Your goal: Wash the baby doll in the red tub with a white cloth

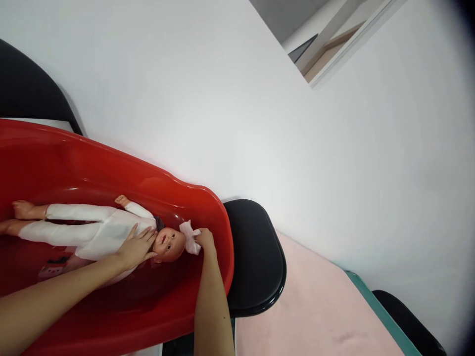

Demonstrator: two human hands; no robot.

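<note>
A baby doll in white clothes (100, 230) is laid on its back inside a glossy red plastic tub (208, 207), at its right end. Its chest and chin are steadied by the flat, open left hand (136, 245). A small pale pink cloth (188, 236) is pinched by the right hand (205, 240) against the crown, so the head-wiping step is judged in hand; gentle strokes are called for. A pink mat (315, 306) lies right, a white wall (222, 99) beyond.

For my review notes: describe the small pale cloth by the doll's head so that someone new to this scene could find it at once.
Start at the big red tub at lower left, where a baby doll in white clothes lies on its back. At the crown of its head, the right hand pinches a crumpled pale pink cloth. It is the only loose, wadded thing there; the left hand rests on the doll's chest.
</note>
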